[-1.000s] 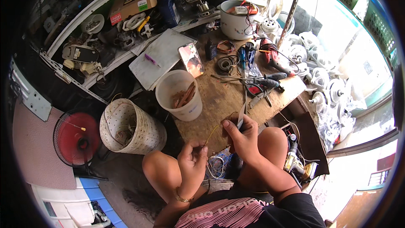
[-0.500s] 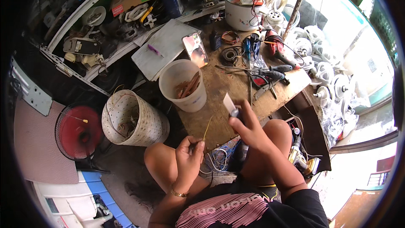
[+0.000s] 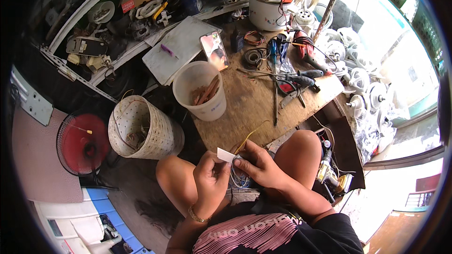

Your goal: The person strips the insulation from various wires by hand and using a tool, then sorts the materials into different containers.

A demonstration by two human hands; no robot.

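My two hands meet above my lap, close to the table's front edge. My right hand [image 3: 256,165] is closed on a flat white blade-like piece [image 3: 226,155], whose broad end points toward my left fingers. A thin yellow wire [image 3: 246,140] runs from between the hands, past my right fingertips, with its free end curving up over the table edge. My left hand [image 3: 209,176] is closed in a pinch just left of the white piece. It appears to grip the wire's lower part, which its fingers hide.
On the wooden table [image 3: 245,96] stands a translucent bucket [image 3: 212,110] with copper-coloured scraps. Beyond lie a phone [image 3: 214,49], a long screwdriver [image 3: 275,89], pliers [image 3: 301,79] and a red power tool [image 3: 308,51]. A perforated white bin [image 3: 165,134] stands left; a cordless drill [image 3: 332,176] sits right.
My right hand has come down and left with the white piece to meet my left hand. The yellow wire now passes by my right fingers. The whole view has shifted slightly.
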